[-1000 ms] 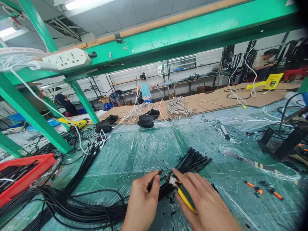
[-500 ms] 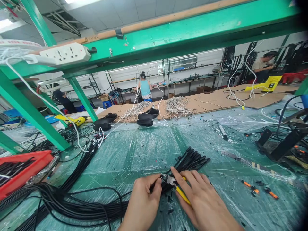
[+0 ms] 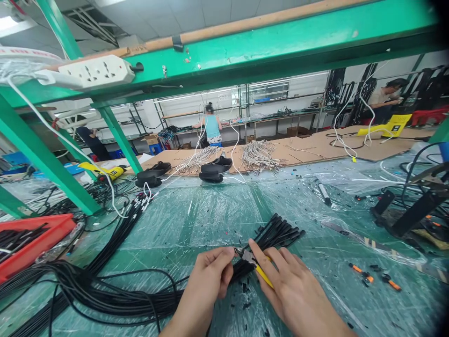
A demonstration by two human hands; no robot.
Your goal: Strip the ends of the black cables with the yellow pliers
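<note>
My right hand (image 3: pixel 291 285) is closed around the yellow handles of a pair of cutting pliers (image 3: pixel 249 258), whose metal jaws point left. My left hand (image 3: pixel 209 276) pinches thumb against forefinger right at the jaw tips, on what looks like a thin black cable mostly covered by the fingers. Beneath both hands runs a thick bundle of black cables (image 3: pixel 136 299), coming in from the left. Its thicker black ends (image 3: pixel 278 232) fan out beyond my hands to the right. Small black scraps (image 3: pixel 246 288) lie on the plastic-covered bench between my forearms.
A red bin (image 3: pixel 59 229) of black pieces stands at the left, by a green frame post (image 3: pixel 45 154). Overhead crosses a green beam (image 3: pixel 245 56) with a power strip (image 3: pixel 98 72). Orange-and-black pieces (image 3: pixel 361 271), a marker (image 3: pixel 324 194) and a black stand (image 3: pixel 403 210) lie rightward. People sit farther back.
My left fingers have tipped over and closed more tightly at the jaw tips, with the thumb now on top. The pliers have shifted slightly; the cable bundle stays where it was.
</note>
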